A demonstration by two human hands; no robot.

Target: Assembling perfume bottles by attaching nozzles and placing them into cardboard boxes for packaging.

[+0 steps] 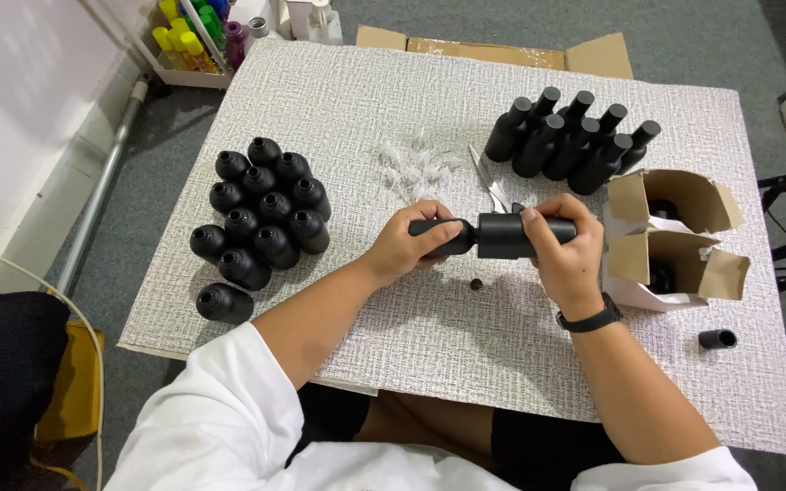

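Note:
My left hand [414, 242] grips the black cap end [448, 234] of a matte black bottle [511, 235] held sideways above the table. My right hand [568, 253] wraps around the bottle's body; a black band sits on that wrist. A tiny black plug [476, 285] lies on the mat just below the bottle. Silver scissors [488, 179] and a heap of white plastic bits [418, 167] lie just beyond my hands.
Several uncapped black bottles [261, 218] stand in a cluster at the left. Several capped ones [575, 138] lie at the back right. Open cardboard boxes [675, 238] sit at the right, with a loose black cap [717, 339] near them. The textured mat [338, 109] covers the table.

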